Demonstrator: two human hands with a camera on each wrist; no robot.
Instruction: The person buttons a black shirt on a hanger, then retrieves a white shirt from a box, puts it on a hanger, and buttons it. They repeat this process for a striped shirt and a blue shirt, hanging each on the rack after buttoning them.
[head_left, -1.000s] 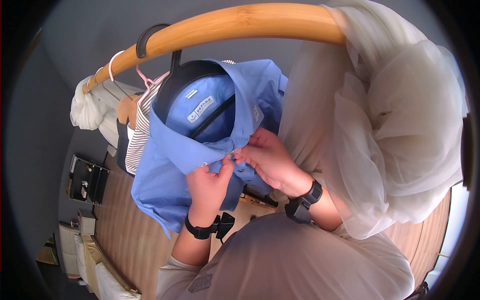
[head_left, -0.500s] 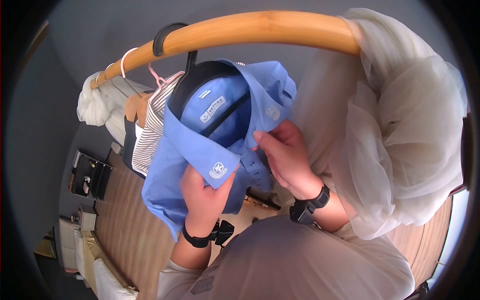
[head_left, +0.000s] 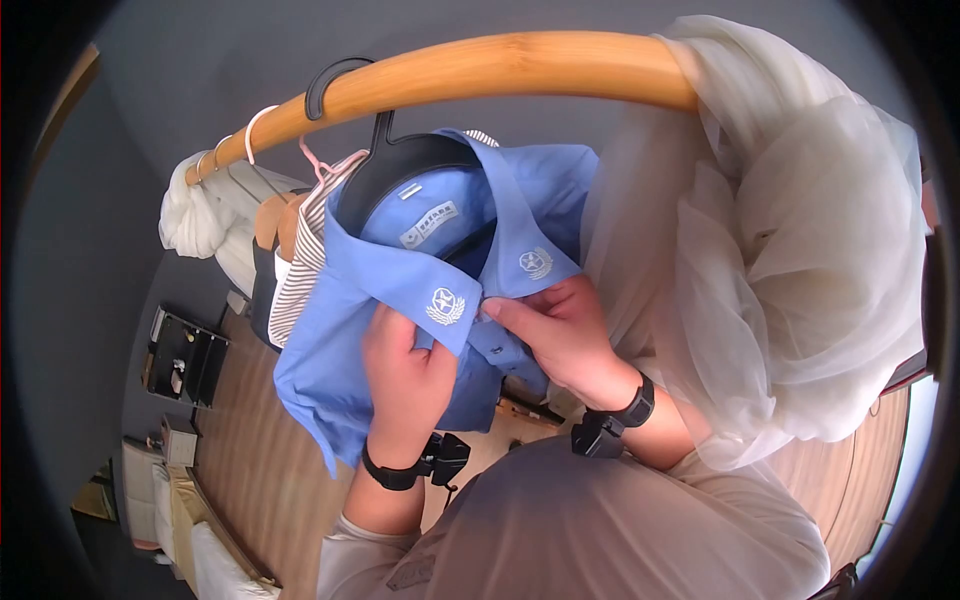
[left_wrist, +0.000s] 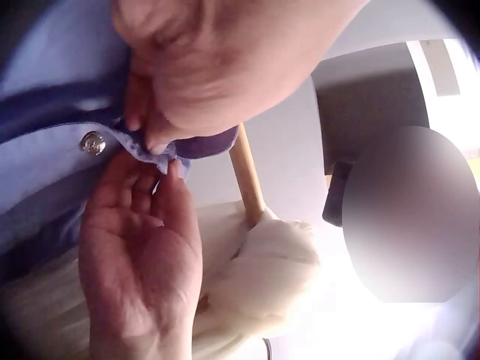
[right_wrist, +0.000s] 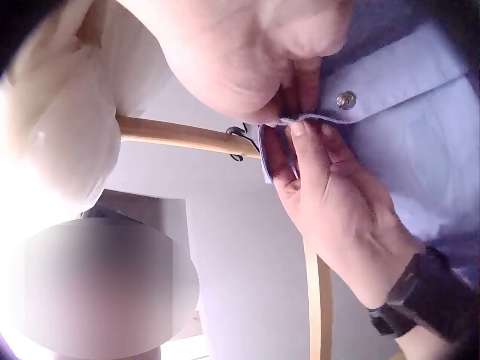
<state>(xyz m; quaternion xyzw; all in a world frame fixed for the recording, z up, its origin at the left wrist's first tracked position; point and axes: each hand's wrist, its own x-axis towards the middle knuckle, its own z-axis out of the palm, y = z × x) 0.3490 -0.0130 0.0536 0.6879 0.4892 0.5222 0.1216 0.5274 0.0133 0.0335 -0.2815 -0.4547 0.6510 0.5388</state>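
A blue collared shirt [head_left: 330, 290] hangs on a black hanger [head_left: 375, 190], its collar points bearing white star emblems. My left hand [head_left: 410, 370] pinches the edge of the front placket just under the left-hand collar point. Opposite it, my right hand [head_left: 560, 330] pinches the other front edge below its collar point, thumb pointing inward. Both sets of fingertips meet at the neck opening in the left wrist view, where a metallic button [left_wrist: 93, 142] shows lower on the placket. The top fastening itself is hidden between the fingers.
A wooden rail [head_left: 500, 65] runs overhead, with sheer white fabric [head_left: 800, 250] bunched at its right end and more at its far left. A striped garment [head_left: 300, 270] hangs behind the shirt. A black shelf unit [head_left: 185, 355] and a bed [head_left: 190, 520] stand lower left.
The hands worked together at the neck, then drew apart with the collar edges, and now have come together again there. The collar points, folded up earlier, now lie down with both emblems showing.
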